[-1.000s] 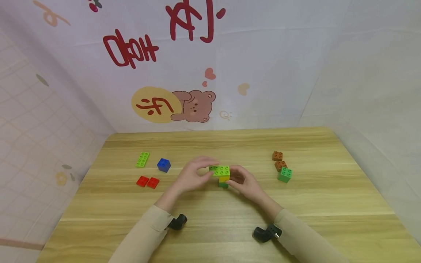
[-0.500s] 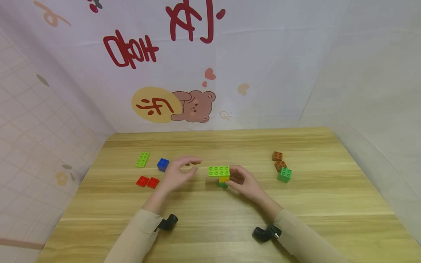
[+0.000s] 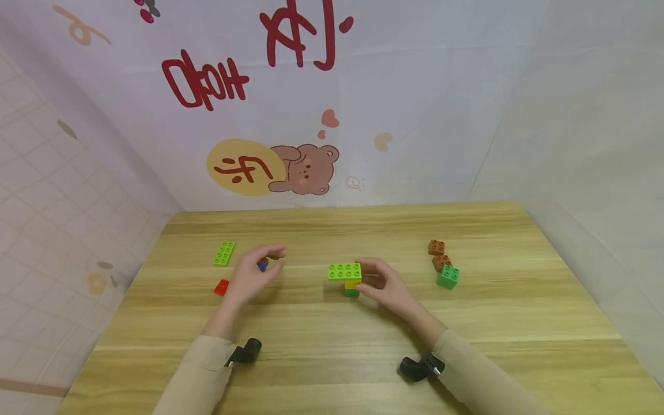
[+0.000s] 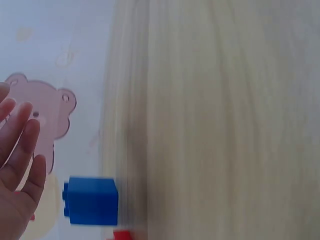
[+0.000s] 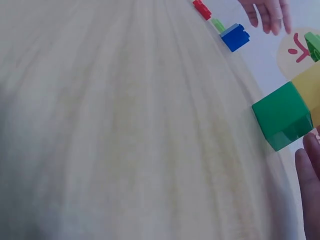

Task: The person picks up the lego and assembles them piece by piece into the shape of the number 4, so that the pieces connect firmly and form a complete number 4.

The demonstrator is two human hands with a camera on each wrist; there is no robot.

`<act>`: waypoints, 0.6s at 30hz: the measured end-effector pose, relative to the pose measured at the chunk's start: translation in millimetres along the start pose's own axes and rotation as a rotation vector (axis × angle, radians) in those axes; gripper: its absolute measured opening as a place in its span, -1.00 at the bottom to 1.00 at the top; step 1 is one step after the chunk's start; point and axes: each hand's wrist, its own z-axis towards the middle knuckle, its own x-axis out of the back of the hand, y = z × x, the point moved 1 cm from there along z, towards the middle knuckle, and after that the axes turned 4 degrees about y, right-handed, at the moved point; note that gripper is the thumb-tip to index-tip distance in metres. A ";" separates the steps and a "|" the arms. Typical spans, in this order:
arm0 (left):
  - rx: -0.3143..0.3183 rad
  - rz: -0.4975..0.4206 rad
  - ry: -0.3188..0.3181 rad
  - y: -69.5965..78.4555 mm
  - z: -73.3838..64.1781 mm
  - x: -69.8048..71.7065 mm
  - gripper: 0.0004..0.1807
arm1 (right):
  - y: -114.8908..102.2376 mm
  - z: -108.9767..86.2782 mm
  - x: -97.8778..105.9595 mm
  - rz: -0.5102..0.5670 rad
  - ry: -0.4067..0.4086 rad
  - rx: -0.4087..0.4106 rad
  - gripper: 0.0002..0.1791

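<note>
A small building-brick stack stands mid-table: a green brick (image 3: 351,293) at the bottom, a yellow brick (image 3: 351,284) on it, and a lime eight-stud plate (image 3: 344,271) on top, overhanging to the left. My right hand (image 3: 388,290) holds the stack from its right side, thumb in front at the yellow brick. Over a blue brick (image 3: 262,266) hovers my left hand (image 3: 251,278), its fingers loosely bent and apart from the thumb. In the left wrist view the blue brick (image 4: 92,201) sits clear of the fingers. The left hand hides part of the red pieces.
At the left lie another lime plate (image 3: 225,253) and a red piece (image 3: 222,286). Two brown bricks (image 3: 437,247) and a green brick (image 3: 448,277) are grouped at the right. A printed cloth (image 3: 415,115) rises behind the wooden table (image 3: 332,357).
My left hand has left the lime plate on the stack and moved left to above the blue brick, now covering one red piece. The right hand stays at the stack.
</note>
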 end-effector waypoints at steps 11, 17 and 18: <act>0.049 0.086 0.074 -19.8 1.9 30.1 -0.65 | -5.0 3.9 -3.3 -0.012 0.017 0.027 -0.43; 0.048 0.123 0.152 -33.3 2.5 49.6 -0.63 | -11.4 3.3 -4.8 -0.015 0.012 0.004 -0.47; 0.055 0.128 0.161 -36.0 2.2 52.3 -0.63 | -11.7 3.2 -5.2 -0.010 0.011 0.003 -0.47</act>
